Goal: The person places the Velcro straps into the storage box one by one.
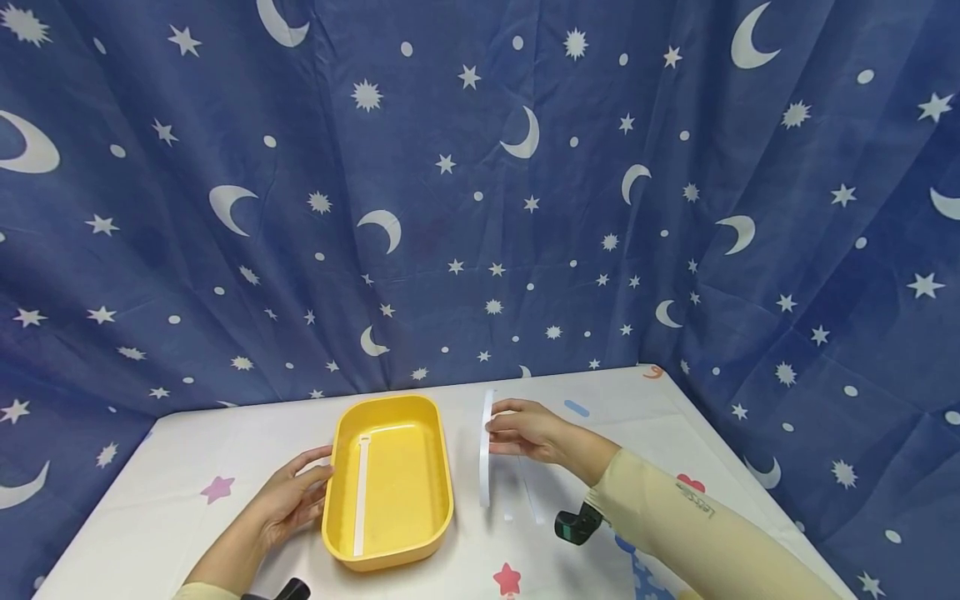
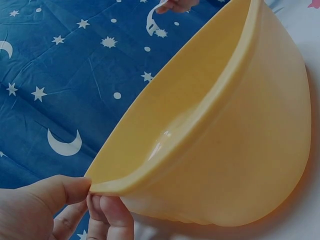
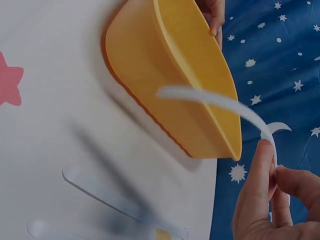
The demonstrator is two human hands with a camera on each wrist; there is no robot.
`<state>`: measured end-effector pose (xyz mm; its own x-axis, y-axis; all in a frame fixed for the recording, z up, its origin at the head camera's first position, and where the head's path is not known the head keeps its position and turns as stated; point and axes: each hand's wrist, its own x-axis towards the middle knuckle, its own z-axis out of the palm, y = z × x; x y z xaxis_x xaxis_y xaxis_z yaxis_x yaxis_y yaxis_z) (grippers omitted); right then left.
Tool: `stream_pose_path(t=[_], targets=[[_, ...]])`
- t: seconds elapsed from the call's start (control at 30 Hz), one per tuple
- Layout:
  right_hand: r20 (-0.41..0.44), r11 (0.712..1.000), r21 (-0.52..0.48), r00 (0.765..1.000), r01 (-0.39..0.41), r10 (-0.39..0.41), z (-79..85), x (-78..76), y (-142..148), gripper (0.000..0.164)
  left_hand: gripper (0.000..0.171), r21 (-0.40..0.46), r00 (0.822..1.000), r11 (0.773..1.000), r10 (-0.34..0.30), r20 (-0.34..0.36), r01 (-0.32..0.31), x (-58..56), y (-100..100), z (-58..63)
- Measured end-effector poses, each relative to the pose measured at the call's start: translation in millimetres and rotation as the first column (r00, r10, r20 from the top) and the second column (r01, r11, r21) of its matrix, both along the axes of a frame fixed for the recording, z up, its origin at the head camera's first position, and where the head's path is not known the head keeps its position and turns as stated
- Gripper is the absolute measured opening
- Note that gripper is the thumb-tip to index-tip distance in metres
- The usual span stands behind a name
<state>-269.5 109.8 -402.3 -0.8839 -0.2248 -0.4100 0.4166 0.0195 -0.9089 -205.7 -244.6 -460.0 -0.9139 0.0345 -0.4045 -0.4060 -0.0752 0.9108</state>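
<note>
Fingers point(image 1: 318, 475) of the left hand point(image 1: 285, 502) pinch a yellow tub point(image 1: 408, 492) on the table point(image 1: 247, 433), one white strip point(image 1: 362, 492) lying inside, while to its right a curved strip point(image 1: 484, 475) is pinched by the right hand point(image 1: 528, 429) above two loose strips point(image 3: 95, 186).

Yellow rounded-rectangular plastic tub point(image 1: 405, 500): one, at left fingers point(image 1: 311, 478). Long white plastic strips point(image 1: 484, 471): four, one between right fingers point(image 1: 512, 407).

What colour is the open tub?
The tub is yellow, seen best in the head view.
</note>
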Motion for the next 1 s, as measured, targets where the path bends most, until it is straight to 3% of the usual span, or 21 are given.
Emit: stream_pose_path(t=[0.47, 1.0], targets=[[0.031, 0.997, 0.060, 0.998, -0.051, 0.049, 3.8, -1.8, -15.4, 0.041, 0.059, -0.003, 1.000, 1.000, 0.000, 0.002, 0.000, -0.9, -0.1, -0.4], [0.014, 0.997, 0.044, 0.997, -0.071, 0.070, 3.1, -5.8, -35.2, 0.035, 0.059, 0.018, 1.000, 1.000, 0.004, -0.001, -0.004, -0.7, -0.4, -1.1]])
